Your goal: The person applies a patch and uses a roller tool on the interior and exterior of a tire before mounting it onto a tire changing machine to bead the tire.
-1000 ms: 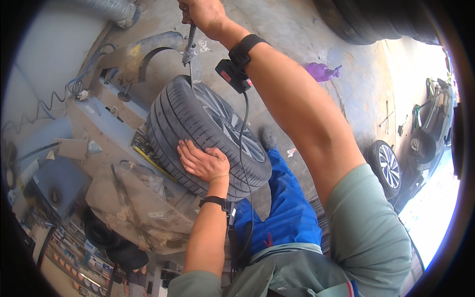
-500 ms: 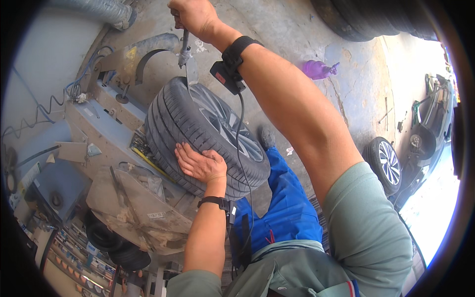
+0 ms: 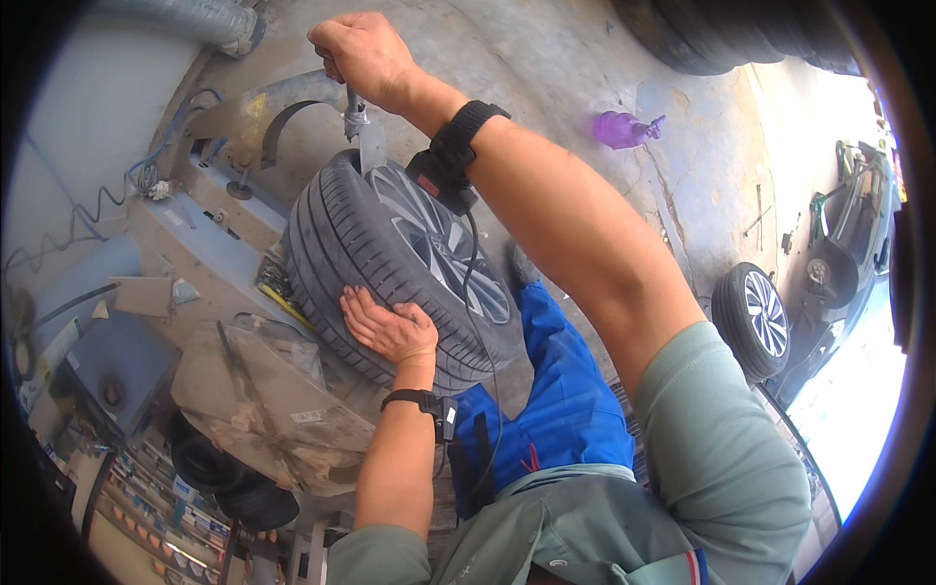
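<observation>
Meanwhile, at left, a dusty workshop machine (image 3: pixel 200 239) backs the wheel (image 3: pixel 402 258), its tyre (image 3: pixel 336 224) tilted against it. My right hand (image 3: pixel 363 60) is clenched around the handle of a flat-bladed tool (image 3: pixel 357 124), having dropped nearer the wheel over the past second; I take that to mean the blade is bearing down harder at the tyre's upper edge. My left hand (image 3: pixel 390 330) (fingers extended, gripping nothing) lies against the tread, well apart from my right. Farther right are a purple bottle-like object (image 3: pixel 621 130) and a second wheel (image 3: pixel 751 324).
</observation>
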Demonstrator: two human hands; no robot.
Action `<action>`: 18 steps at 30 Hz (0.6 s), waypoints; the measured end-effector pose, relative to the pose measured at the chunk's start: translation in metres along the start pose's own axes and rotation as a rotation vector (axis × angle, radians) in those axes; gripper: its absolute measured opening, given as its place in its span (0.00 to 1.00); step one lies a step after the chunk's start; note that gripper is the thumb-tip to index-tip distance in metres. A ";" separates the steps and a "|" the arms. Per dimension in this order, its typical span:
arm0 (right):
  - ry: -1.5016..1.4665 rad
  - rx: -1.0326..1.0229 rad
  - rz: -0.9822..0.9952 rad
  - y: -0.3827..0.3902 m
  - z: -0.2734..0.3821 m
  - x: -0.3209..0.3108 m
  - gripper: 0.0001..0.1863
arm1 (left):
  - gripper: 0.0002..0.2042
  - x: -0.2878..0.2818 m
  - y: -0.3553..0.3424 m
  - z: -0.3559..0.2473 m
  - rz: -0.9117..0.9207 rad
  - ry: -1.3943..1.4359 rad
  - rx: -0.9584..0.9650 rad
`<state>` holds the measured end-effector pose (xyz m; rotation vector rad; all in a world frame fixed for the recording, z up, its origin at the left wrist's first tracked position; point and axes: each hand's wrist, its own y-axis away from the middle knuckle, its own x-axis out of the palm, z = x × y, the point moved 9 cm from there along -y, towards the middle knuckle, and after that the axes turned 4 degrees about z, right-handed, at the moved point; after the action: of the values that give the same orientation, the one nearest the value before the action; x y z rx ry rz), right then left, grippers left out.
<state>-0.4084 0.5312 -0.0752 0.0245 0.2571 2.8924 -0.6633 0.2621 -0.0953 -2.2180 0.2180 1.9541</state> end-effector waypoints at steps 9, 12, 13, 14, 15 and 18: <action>-0.075 -0.204 -0.253 0.078 0.051 -0.069 0.29 | 0.30 -0.005 0.001 0.005 0.010 0.051 0.033; -0.188 -0.253 -0.269 0.117 0.036 -0.088 0.29 | 0.30 -0.003 0.007 0.004 0.085 0.030 0.040; -0.146 -0.180 -0.279 0.139 0.030 -0.091 0.28 | 0.30 -0.006 0.012 0.010 0.087 0.033 0.045; -0.107 -0.124 -0.269 0.150 0.028 -0.094 0.28 | 0.30 -0.009 0.016 0.013 0.053 0.044 0.034; -0.093 -0.140 -0.268 0.159 0.028 -0.099 0.28 | 0.30 -0.005 0.018 0.014 0.021 0.067 0.033; -0.085 -0.031 -0.298 0.202 0.002 -0.098 0.28 | 0.30 0.004 0.023 0.014 0.043 0.058 0.045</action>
<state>-0.3601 0.3152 -0.0371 0.0951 0.1828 2.5912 -0.6819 0.2430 -0.1018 -2.2620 0.3173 1.8880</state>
